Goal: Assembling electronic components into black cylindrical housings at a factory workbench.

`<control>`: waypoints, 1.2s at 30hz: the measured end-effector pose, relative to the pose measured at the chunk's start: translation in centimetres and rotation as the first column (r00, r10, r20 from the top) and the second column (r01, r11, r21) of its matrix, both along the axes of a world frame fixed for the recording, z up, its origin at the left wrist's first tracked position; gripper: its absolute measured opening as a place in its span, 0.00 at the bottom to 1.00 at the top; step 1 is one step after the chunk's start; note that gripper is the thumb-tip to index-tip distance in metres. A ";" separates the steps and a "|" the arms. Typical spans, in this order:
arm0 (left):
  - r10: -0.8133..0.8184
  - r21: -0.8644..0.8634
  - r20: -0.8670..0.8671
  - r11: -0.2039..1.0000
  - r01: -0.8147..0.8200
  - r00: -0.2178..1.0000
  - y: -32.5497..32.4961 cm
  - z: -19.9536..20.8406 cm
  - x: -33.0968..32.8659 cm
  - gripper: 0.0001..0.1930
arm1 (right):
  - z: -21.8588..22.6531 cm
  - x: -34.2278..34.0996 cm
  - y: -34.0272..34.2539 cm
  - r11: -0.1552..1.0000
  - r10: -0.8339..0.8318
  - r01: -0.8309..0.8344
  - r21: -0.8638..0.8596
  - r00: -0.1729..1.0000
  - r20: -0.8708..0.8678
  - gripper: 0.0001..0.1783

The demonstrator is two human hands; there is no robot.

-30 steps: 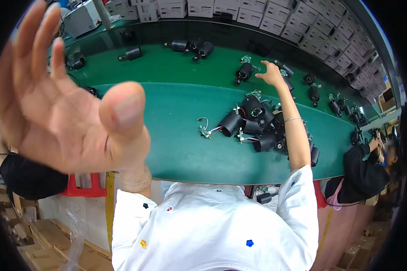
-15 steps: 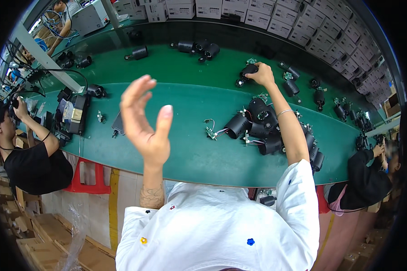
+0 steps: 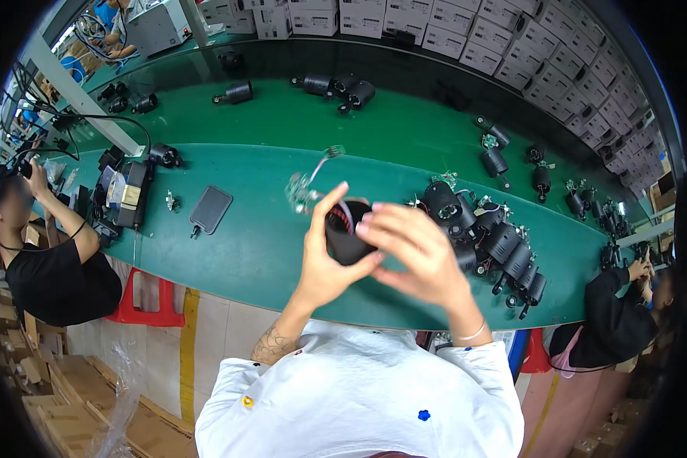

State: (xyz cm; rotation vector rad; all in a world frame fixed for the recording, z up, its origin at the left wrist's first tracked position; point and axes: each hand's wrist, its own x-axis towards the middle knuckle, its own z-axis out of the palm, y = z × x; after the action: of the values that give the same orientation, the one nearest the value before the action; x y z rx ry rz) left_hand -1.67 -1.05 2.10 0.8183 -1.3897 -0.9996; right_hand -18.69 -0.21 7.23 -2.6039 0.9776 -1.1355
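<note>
In front of my chest, a black cylindrical housing (image 3: pixel 349 246) is tilted so that its opening shows, with reddish wires inside. My left hand (image 3: pixel 322 256) is closed around its left side, thumb low and fingers at the rim. My right hand (image 3: pixel 416 252), slightly blurred, grips the right side with its fingers over the rim. Green circuit boards (image 3: pixel 301 192) hang out on wires beyond my left fingertips. Close by on the right lies a pile of similar black housings (image 3: pixel 502 243), several with boards attached.
A flat black pad (image 3: pixel 211 210) lies left of my hands, near a small circuit board (image 3: pixel 172 201). More black units (image 3: pixel 238 92) stand along the green far strip. Stacked white boxes (image 3: pixel 427 34) line the back. Co-workers sit at left (image 3: pixel 61 252) and right (image 3: pixel 611 294).
My right hand has come back from a black unit on the far strip, where that unit no longer stands. My left hand, open and raised before, has closed on the housing.
</note>
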 end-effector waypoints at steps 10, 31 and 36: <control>-0.480 -0.039 -0.315 0.869 0.494 0.819 3.0 0.5 0.7 0.35 | -3.9 -1.7 -2.2 0.747 -0.305 -0.298 0.595 0.642 0.704 0.22; -0.474 0.087 -0.220 0.861 0.501 0.852 3.9 0.1 2.7 0.39 | -1.2 -2.0 0.2 0.969 -0.159 0.059 0.241 0.893 0.420 0.05; -0.489 -0.060 0.060 0.869 0.492 0.870 3.7 -0.3 2.3 0.39 | -0.2 -2.4 -1.3 0.968 -0.093 0.058 0.245 0.987 0.131 0.12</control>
State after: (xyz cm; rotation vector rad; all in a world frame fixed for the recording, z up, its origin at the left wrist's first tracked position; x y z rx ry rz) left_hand 0.61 2.63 1.83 0.4327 -1.7077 -1.3131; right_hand -21.13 -1.49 7.00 -2.2825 1.1154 -1.1226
